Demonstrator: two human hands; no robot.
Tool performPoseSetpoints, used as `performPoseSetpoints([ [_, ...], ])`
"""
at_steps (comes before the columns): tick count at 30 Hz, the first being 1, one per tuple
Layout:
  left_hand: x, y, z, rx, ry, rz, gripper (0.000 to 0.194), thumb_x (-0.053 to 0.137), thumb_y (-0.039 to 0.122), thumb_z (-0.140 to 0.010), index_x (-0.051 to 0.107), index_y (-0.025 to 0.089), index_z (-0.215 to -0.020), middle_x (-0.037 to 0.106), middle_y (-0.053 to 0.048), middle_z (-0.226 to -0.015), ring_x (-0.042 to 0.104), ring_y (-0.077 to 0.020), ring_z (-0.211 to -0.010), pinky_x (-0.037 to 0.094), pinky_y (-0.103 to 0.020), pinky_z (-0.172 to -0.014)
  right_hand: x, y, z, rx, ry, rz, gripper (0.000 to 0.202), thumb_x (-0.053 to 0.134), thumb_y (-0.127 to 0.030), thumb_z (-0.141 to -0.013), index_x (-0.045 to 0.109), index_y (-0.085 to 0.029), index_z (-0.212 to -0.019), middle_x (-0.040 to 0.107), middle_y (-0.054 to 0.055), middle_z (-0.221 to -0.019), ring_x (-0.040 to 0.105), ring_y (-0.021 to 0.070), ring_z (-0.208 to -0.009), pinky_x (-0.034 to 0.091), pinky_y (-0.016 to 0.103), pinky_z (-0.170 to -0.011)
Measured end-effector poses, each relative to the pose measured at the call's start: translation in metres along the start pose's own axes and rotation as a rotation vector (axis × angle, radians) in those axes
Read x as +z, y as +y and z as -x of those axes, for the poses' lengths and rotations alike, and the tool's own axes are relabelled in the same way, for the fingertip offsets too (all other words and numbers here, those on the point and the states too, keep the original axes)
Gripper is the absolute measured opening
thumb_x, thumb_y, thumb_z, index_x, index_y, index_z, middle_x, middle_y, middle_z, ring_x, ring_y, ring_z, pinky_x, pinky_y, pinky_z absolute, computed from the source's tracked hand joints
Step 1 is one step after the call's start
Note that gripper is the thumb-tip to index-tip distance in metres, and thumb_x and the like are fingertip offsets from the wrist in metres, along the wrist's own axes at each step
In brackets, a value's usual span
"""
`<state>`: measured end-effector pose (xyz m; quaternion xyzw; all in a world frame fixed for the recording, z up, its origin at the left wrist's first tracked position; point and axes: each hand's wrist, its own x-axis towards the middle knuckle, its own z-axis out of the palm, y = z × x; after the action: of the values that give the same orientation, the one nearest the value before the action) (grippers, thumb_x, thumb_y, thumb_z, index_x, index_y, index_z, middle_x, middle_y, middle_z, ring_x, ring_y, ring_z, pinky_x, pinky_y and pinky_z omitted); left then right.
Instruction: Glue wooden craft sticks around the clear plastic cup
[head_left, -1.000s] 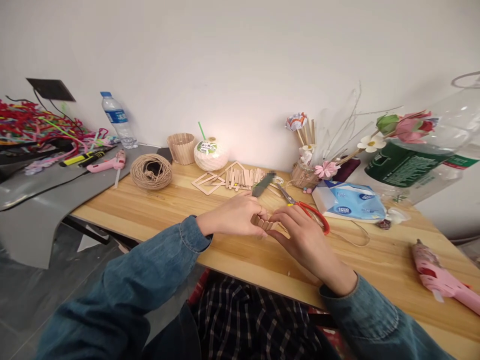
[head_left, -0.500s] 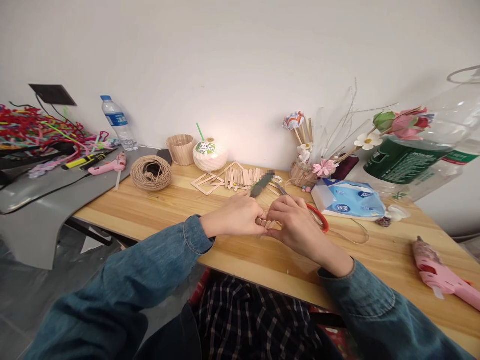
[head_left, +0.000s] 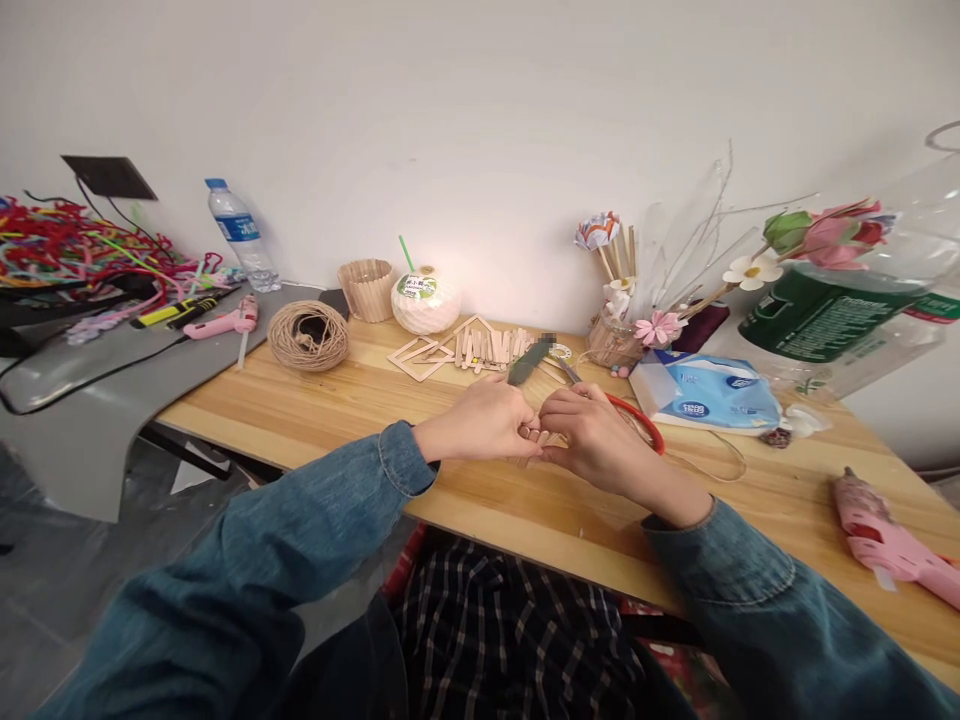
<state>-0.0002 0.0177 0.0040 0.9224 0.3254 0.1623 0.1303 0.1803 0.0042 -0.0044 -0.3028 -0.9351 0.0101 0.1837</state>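
Head view: left hand (head_left: pixel 486 420) and right hand (head_left: pixel 600 437) both hold small ribbed tan wooden piece (head_left: pixel 553 440), grips narrow, over pale wood-grain rectangular surface (head_left: pixel 247 410). Plain white wall (head_left: pixel 480 120) behind, draped grey sheet (head_left: pixel 82 435) at left, dark grey floor (head_left: pixel 37 600) below.

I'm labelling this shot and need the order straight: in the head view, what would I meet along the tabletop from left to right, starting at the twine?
Ball of twine → wooden cup → white coconut → tissue pack → pink glue gun.
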Motion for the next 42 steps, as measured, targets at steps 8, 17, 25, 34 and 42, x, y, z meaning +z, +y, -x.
performPoseSetpoints([
  [8,0.0,0.001,0.001,-0.014,0.019,0.002,0.025,0.065,0.027,-0.072,0.059,0.016,-0.05,0.064,0.003,-0.056,0.057,-0.0126,-0.062,0.034,-0.037,-0.085,0.002,0.002,0.0,-0.007,-0.011,-0.021,0.019,0.057,-0.03,-0.086,0.061,-0.016,-0.074,0.06,0.0,-0.073,0.055,0.0146,-0.073,0.027,0.033,-0.079],
  [17,-0.002,0.0,0.003,0.027,-0.005,-0.017,0.023,0.064,0.026,-0.074,0.06,0.017,-0.053,0.063,0.004,-0.057,0.057,-0.0132,-0.065,0.033,-0.04,-0.093,0.004,-0.002,0.005,0.033,0.013,0.028,0.019,0.063,-0.035,-0.081,0.06,-0.017,-0.086,0.062,0.004,-0.085,0.053,0.0201,-0.085,0.032,0.037,-0.081],
  [25,-0.005,-0.007,0.033,0.121,0.305,0.377,0.015,0.069,0.035,-0.075,0.072,0.02,-0.075,0.071,-0.003,-0.081,0.062,-0.0183,-0.092,0.034,-0.045,-0.099,0.014,-0.022,0.039,0.314,0.476,-0.167,0.094,0.066,-0.05,-0.074,0.01,-0.023,-0.144,0.023,0.018,-0.145,0.024,0.032,-0.134,0.031,0.054,-0.105],
  [34,0.004,0.018,0.039,0.28,0.524,0.596,0.014,0.071,0.034,-0.074,0.07,0.021,-0.072,0.073,-0.005,-0.078,0.064,-0.0211,-0.091,0.048,-0.045,-0.089,0.003,-0.039,0.05,0.326,0.405,-0.457,0.095,0.069,-0.033,-0.073,0.006,-0.026,-0.143,0.019,0.014,-0.148,0.023,0.028,-0.137,0.03,0.05,-0.109],
  [42,0.004,0.028,0.046,0.285,0.458,0.483,0.014,0.074,0.022,-0.071,0.069,0.018,-0.083,0.073,-0.006,-0.08,0.063,-0.0234,-0.098,0.05,-0.043,-0.09,-0.007,-0.047,0.046,0.201,0.489,-0.185,0.082,0.065,-0.019,-0.073,0.017,-0.019,-0.14,0.022,0.017,-0.144,0.022,0.0275,-0.136,0.031,0.05,-0.108],
])
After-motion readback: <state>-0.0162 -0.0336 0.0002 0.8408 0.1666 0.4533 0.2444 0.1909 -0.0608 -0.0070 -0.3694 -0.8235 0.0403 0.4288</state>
